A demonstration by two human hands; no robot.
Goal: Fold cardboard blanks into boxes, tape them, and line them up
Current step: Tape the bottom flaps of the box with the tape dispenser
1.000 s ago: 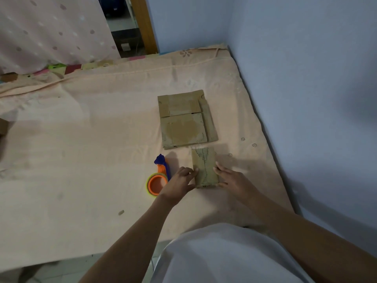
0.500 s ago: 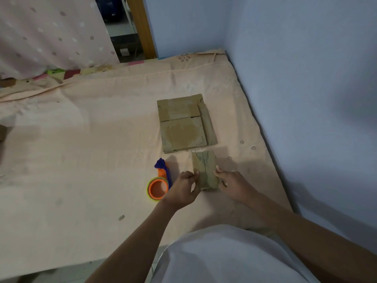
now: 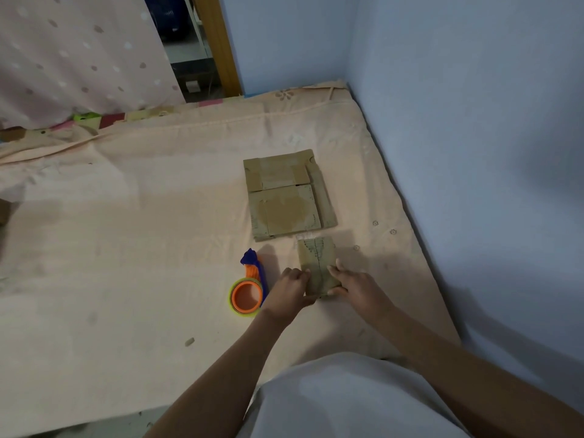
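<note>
Nearest, a pale grey garment (image 3: 347, 403) fills the bottom edge, and two bare arms reach out from it over a bed covered by a peach sheet (image 3: 126, 279). Both hands meet at a small cardboard box (image 3: 317, 263) lying on the sheet, right of centre. The left hand (image 3: 289, 290) has its fingers curled against the box's left side, thumb at the near corner, gripping it. The right hand (image 3: 354, 282) holds the right side, one finger laid straight along the top edge and the thumb tucked at the near end. Just left of the left hand sits a tape dispenser (image 3: 248, 287) with an orange core and a blue handle, touching the sheet and close to the wrist. Farther off, just beyond the box, lies a flat stack of cardboard blanks (image 3: 284, 197). A blue wall (image 3: 474, 153) borders the bed on the right, and a dotted pink curtain (image 3: 79, 58) hangs at the far left, with a wooden door frame (image 3: 218, 42) beside it.
</note>
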